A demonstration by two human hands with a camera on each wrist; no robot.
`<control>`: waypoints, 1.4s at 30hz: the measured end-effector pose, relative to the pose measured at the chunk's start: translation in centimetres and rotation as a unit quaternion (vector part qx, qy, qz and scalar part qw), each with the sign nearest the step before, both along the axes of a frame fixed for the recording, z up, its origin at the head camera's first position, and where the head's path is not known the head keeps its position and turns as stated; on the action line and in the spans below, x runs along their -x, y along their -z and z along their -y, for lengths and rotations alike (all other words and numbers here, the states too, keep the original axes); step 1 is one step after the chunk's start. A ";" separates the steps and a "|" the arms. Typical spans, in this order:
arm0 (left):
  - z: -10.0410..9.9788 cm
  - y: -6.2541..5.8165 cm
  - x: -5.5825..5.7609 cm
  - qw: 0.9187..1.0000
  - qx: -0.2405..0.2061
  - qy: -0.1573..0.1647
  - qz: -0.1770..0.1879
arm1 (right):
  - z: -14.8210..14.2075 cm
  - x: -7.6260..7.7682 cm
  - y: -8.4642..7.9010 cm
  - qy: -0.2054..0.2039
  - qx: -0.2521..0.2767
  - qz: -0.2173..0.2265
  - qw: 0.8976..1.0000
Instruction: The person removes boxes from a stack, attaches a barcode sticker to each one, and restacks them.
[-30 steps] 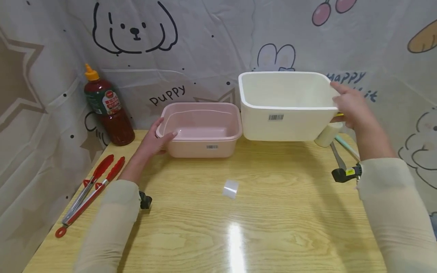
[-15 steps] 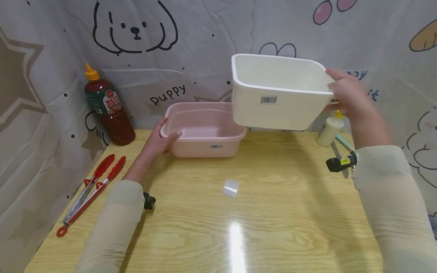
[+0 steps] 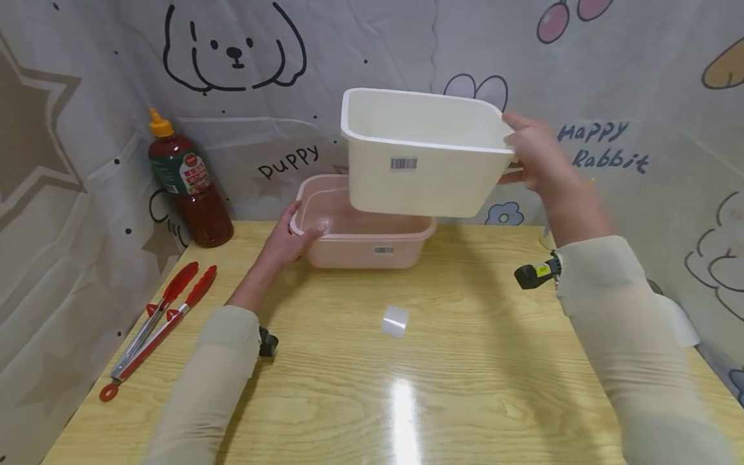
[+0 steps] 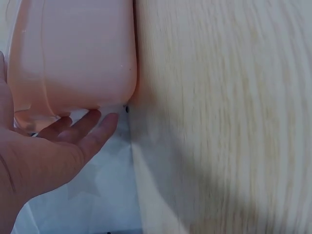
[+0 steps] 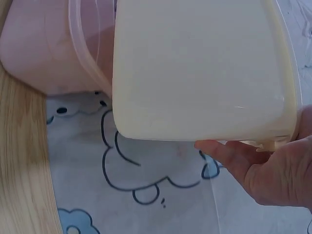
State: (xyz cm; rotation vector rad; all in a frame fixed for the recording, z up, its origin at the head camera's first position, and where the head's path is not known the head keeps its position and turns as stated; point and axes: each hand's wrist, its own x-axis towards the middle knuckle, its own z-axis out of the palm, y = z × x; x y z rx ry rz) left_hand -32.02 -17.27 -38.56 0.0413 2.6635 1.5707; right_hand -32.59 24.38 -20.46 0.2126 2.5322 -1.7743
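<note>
A pink plastic bin (image 3: 366, 254) stands at the back of the wooden table. My left hand (image 3: 287, 242) holds its left end, thumb over the rim and fingers against the outside wall; the left wrist view shows those fingers (image 4: 97, 134) along the bin's end. Above the pink bin, a white plastic bin (image 3: 430, 177) hangs in the air, slightly tilted, covering part of the pink one's opening. My right hand (image 3: 537, 155) grips the white bin's right end at the rim. In the right wrist view, the white bin's side (image 5: 200, 68) overlaps the pink bin (image 5: 39, 44).
At the back left stands a red sauce bottle (image 3: 200, 206) with a yellow cap. Red-tipped tongs (image 3: 159, 326) lie along the left edge. A small clear piece of film (image 3: 395, 321) is mid-table. My right forearm mostly hides a pale bottle (image 3: 546, 239). A printed curtain (image 3: 372, 39) hangs behind.
The white bin has been lifted and carried left, from beside the pink bin to above it. My left hand and the pink bin have shifted slightly right.
</note>
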 end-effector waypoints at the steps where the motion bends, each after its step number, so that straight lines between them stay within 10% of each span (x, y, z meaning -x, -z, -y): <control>1: 0.0 0.1 0.0 1.000 0.001 0.004 -0.004 | 0.6 0.0 0.0 -0.001 0.002 0.001 1.000; 17: -0.3 0.3 0.1 1.000 0.003 0.020 -0.017 | 6.2 0.5 2.5 -0.050 0.030 -0.017 0.998; 42: -0.4 1.3 0.0 0.998 -0.026 0.007 -0.049 | 9.7 0.6 8.9 -0.006 0.011 -0.033 0.999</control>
